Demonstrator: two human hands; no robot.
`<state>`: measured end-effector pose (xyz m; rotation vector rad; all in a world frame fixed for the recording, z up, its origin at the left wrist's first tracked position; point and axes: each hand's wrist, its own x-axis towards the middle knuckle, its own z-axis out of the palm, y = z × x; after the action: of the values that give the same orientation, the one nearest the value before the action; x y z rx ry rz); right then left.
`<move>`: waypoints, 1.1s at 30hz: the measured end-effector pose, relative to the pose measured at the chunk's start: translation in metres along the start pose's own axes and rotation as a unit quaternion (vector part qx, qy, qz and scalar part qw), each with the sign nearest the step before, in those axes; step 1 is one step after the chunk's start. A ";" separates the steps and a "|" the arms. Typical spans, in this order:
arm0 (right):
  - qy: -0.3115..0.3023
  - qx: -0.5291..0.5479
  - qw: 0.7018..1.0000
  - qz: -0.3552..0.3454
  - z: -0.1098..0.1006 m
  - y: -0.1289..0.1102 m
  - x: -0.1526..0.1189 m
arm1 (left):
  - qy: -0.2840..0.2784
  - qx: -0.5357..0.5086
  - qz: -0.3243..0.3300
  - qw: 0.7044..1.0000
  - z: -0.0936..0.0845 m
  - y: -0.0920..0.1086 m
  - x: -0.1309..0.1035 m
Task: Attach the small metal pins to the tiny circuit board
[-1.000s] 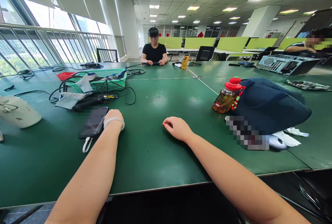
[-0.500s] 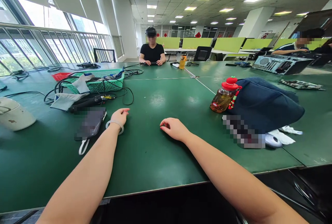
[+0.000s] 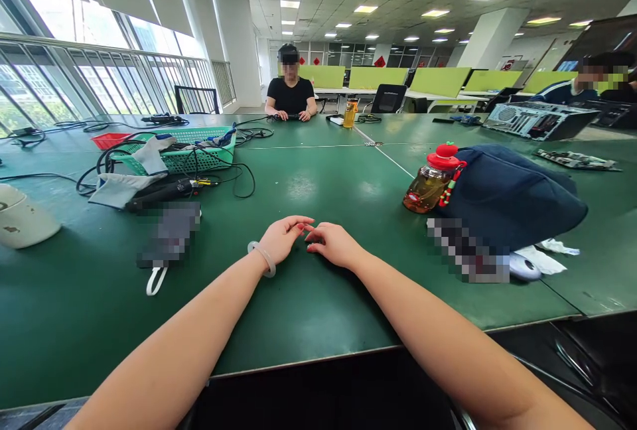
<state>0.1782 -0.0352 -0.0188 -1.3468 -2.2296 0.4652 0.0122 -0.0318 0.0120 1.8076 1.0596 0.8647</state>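
Note:
My left hand (image 3: 283, 239), with a pale bangle (image 3: 269, 259) on its wrist, reaches inward over the green table (image 3: 298, 310). Its fingers are stretched out and its fingertips meet those of my right hand (image 3: 337, 244). The right hand's fingers are curled round towards the thumb. A small dark spot shows between them, too tiny to identify. Nothing can be seen held in the left hand.
On the left are a phone (image 3: 174, 234), a green basket (image 3: 209, 151) with cables and gloves, and a white container (image 3: 24, 217). To the right stand a red-lidded bottle (image 3: 425, 184), a navy bag (image 3: 507, 198) and a mouse (image 3: 523, 267). A person (image 3: 291, 95) sits opposite.
My left hand has moved right, from beside the phone to my right hand, and their fingertips now meet. The right hand has barely moved. The view has tilted slightly.

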 end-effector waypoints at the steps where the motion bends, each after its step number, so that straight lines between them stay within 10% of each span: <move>1: 0.000 0.000 1.000 -0.002 0.000 0.000 0.000 | 0.007 0.012 -0.013 1.000 -0.001 -0.003 0.001; 22: 0.040 0.347 0.931 0.109 -0.006 0.000 0.003 | 0.022 -0.057 -0.085 0.995 0.000 -0.017 0.005; 33: 0.067 0.410 0.902 0.115 -0.006 -0.001 0.005 | 0.007 0.151 0.008 0.988 -0.005 -0.009 0.001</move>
<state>0.1791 -0.0315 -0.0118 -1.1070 -1.4626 1.1919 0.0057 -0.0272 0.0057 2.0636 1.2404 0.7578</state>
